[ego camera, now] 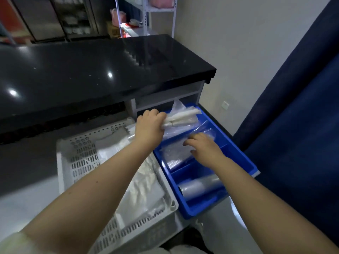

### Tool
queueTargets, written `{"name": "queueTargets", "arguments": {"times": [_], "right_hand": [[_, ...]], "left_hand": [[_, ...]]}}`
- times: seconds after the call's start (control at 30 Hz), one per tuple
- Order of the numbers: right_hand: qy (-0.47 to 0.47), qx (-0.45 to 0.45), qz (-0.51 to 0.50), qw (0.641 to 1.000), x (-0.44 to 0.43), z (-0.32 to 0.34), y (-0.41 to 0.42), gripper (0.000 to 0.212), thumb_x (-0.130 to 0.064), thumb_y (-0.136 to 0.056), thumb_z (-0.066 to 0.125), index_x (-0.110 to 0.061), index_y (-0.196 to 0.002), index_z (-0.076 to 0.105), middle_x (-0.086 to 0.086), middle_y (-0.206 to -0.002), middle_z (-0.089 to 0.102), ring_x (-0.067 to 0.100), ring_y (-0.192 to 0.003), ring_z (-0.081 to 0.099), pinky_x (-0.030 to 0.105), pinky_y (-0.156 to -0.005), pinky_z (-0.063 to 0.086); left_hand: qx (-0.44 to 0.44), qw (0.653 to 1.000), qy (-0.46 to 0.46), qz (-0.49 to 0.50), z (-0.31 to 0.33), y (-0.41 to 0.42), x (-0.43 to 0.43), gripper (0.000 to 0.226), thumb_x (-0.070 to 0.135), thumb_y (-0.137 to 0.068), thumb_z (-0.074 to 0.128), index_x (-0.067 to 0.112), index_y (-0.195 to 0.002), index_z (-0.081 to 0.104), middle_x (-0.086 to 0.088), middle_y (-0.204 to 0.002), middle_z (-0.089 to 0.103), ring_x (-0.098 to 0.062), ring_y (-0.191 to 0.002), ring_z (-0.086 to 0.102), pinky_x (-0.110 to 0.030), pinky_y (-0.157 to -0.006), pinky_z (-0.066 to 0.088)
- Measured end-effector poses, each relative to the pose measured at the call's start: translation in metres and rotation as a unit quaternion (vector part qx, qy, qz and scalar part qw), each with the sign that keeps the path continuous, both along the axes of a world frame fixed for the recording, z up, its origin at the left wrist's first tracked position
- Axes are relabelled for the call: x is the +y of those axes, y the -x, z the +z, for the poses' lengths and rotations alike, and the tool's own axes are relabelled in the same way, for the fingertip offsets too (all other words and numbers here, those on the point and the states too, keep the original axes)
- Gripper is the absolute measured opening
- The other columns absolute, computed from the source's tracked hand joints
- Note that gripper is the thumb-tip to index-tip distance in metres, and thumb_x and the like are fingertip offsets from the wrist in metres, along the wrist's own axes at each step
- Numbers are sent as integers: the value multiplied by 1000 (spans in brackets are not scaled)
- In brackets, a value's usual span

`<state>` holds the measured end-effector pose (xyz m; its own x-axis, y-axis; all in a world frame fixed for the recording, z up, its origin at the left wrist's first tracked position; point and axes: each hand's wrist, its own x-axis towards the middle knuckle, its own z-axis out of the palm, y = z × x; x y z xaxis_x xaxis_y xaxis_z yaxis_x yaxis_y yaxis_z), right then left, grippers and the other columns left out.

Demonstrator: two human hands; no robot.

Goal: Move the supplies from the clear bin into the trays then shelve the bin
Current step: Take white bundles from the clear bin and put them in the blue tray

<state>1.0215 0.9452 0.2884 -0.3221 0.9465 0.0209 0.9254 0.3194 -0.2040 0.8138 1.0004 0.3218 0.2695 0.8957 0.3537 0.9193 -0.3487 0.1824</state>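
Transfer under way: left hand (149, 123) fingers clamped on bagged white rolls (180, 117) over divided blue plastic tray (238, 153); right hand (203, 146) fingers apart at four o'clock; shelving outstanding.

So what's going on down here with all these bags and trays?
A person is sorting packaged supplies into trays on the floor beside a black counter. Their left hand grips a bundle of white sticks wrapped in plastic, holding it over the far end of a blue divided tray. Their right hand rests on clear bags in the tray's middle section. A white slotted basket next to it holds more white packets.
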Motion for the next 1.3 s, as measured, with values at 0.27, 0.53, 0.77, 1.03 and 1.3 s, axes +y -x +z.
{"name": "queueTargets", "arguments": {"times": [0.27, 0.53, 0.77, 1.03, 1.3], "right_hand": [[-6, -92, 197, 976, 71, -17, -31, 48, -30, -82, 66, -22, -127, 53, 6, -132, 51, 30, -120, 42, 42, -97, 35], [-10, -59, 240, 969, 90, -43, -38, 44, -29, -77, 68, -17, -117, 56, 7, -120, 57, 31, -112, 45, 39, -87, 33], [104, -96, 204, 969, 93, -52, -39, 67, -40, -66, 80, -16, -120, 48, 7, -124, 50, 30, -112, 44, 40, -90, 38], [173, -171, 196, 950, 94, -47, -26, 68, -42, -66, 79, -16, -122, 50, 11, -124, 50, 32, -115, 42, 43, -96, 33], [263, -73, 194, 942, 86, -36, -50, 34, -30, -83, 61, -33, -114, 47, 10, -125, 55, 32, -104, 47, 38, -83, 31]], "left_hand": [[4, 995, 1, 95, -5, -40, 12, 37, 7, -76, 64, 17, -112, 65, -8, -102, 62, -32, -92, 52, -41, -72, 42], [20, 986, -25, 163, -16, -65, 5, 39, -2, -62, 69, 10, -99, 70, -13, -91, 66, -35, -77, 56, -39, -63, 41], [17, 981, -9, 195, -20, -77, 6, 40, -4, -60, 69, 10, -98, 71, -13, -90, 65, -36, -77, 56, -41, -67, 42], [16, 982, 3, 187, -15, -79, -18, 44, -11, -58, 67, 7, -98, 70, -15, -90, 65, -36, -79, 57, -41, -67, 42], [33, 985, 20, 169, -12, -68, -45, 42, -6, -73, 62, 11, -112, 65, -12, -104, 63, -35, -96, 53, -41, -76, 36]]}}
